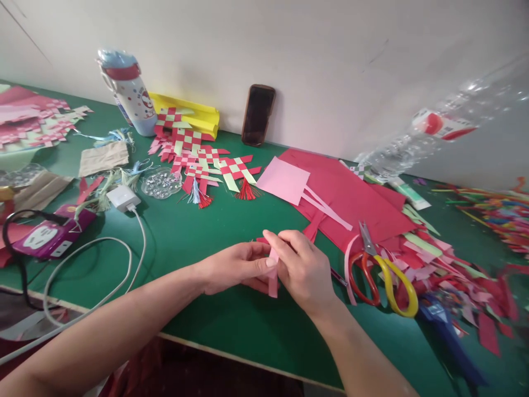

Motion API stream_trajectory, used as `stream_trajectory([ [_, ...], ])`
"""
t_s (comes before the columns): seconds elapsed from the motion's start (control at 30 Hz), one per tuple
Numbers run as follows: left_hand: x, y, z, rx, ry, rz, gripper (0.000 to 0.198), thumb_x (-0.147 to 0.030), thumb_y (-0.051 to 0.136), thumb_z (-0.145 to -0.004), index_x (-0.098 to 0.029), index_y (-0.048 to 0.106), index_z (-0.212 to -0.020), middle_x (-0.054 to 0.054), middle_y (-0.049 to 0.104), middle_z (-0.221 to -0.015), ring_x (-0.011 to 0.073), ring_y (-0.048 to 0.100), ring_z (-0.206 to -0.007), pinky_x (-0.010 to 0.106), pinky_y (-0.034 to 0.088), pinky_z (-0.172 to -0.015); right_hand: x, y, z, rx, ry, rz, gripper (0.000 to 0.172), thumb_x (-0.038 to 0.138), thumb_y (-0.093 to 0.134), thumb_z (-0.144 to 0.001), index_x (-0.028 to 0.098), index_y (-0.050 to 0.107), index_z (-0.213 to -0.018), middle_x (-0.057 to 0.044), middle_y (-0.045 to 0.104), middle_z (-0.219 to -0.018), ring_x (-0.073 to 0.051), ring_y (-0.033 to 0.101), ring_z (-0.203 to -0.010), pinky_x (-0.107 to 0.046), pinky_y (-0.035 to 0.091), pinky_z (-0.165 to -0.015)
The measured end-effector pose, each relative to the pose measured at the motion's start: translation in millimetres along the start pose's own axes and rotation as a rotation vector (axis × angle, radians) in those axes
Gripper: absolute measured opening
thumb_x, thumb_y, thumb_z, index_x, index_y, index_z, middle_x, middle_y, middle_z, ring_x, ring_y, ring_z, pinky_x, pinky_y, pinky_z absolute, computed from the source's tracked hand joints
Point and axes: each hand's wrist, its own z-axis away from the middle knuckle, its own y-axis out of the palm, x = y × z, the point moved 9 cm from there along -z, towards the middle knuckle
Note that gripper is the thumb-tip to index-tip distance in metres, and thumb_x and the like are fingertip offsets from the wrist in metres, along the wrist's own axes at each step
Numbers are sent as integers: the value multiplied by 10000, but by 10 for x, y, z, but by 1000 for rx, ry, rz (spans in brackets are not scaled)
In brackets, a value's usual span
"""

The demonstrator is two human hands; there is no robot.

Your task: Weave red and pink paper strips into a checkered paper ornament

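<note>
Near the front of the green table, my left hand point(243, 266) and my right hand point(303, 267) meet around a pink paper strip point(273, 284). The left thumb presses on the strip, whose lower end hangs down between the hands. My right thumb and fingers pinch its upper part, where a bit of red paper shows; most of that is hidden by the fingers. To the right lie scissors point(374, 270) with one red and one yellow handle. Behind the hands are a pink paper square point(284, 181) and large red sheets point(343, 204).
Woven paper fish point(235, 168) with tassels lie towards the wall. A bottle point(132, 94), a phone point(258, 114) and a clear plastic bottle point(397, 149) stand behind. Paper scraps point(450, 264) and a blue-handled tool point(448, 336) are at right, a purple power strip point(53, 231) and white cable at left.
</note>
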Motion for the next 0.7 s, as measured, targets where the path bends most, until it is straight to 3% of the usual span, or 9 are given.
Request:
stream_trajectory([
  [0.2, -22, -22, 15, -33, 5, -69, 450, -528, 712, -835, -151, 558, -1027, 27, 632, -795, 146, 673, -747, 264, 543, -690, 41, 4, 1, 0, -1, -44, 286, 147, 508, -956, 178, 681, -1181, -85, 683, -940, -172, 655, -848, -288, 562, -739],
  [0.4, -140, -145, -3, -134, 79, -39, 383, -467, 740, -827, -124, 576, -875, 26, 608, -741, 86, 591, -591, 167, 454, -493, -6, 11, -12, 15, -8, -136, 393, 46, 401, -947, 196, 664, -1198, -79, 676, -946, -155, 677, -855, -263, 579, -710],
  [0.53, -156, -149, 4, -117, 74, -26, 388, -461, 749, -821, -134, 591, -958, 31, 624, -764, 99, 625, -605, 183, 498, -532, -44, 11, -17, 35, 0, -196, 430, 62, 403, -940, 221, 638, -1263, -73, 677, -960, -157, 681, -839, -271, 587, -717],
  [0.7, -127, -74, 23, -25, 59, -6, 561, -432, 840, -728, -170, 582, -1152, 48, 625, -941, 175, 705, -789, 258, 564, -653, -39, -29, -12, -5, -11, -71, 336, 102, 453, -942, 179, 694, -1164, -88, 673, -917, -179, 667, -819, -284, 571, -693],
])
